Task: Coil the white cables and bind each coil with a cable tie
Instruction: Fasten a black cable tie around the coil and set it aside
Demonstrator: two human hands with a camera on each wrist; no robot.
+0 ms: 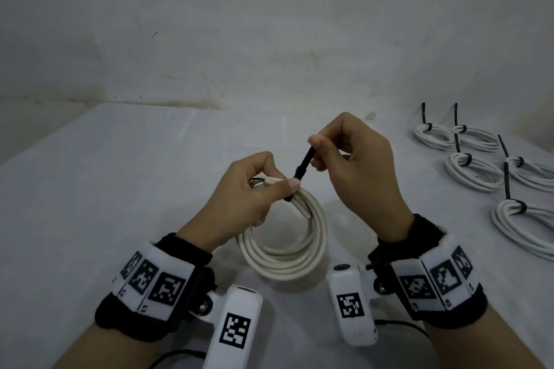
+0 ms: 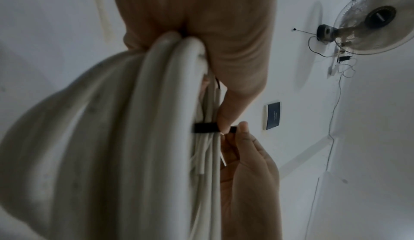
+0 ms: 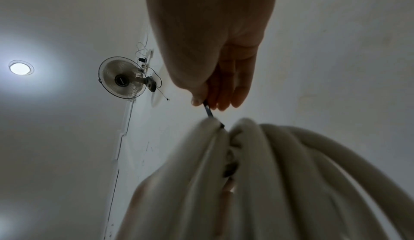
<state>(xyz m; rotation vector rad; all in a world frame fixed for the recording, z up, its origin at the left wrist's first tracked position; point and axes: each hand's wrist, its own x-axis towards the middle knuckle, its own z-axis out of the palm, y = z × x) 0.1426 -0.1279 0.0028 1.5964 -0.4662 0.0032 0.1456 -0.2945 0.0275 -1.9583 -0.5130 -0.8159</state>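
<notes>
The table (image 1: 105,189) carries five bound coils (image 1: 475,169) at its far right, well apart from the work. The step in hand appears to be binding one more coil (image 1: 284,252): it is held above the table between both wrists, and the cable tie (image 1: 302,166) already loops its top strands.

The left hand (image 1: 239,204) grips the bunched strands at the top of the coil, fingers curled round them, thumb pressed beside the tie's head. The right hand (image 1: 356,165) is raised above and to the right, pinching the free tail of the tie between thumb and fingertips (image 3: 220,102).

Judged next: draw the tail along its own line, away from the head, until the loop closes snugly. Keep the strands bunched so that none slips out.
</notes>
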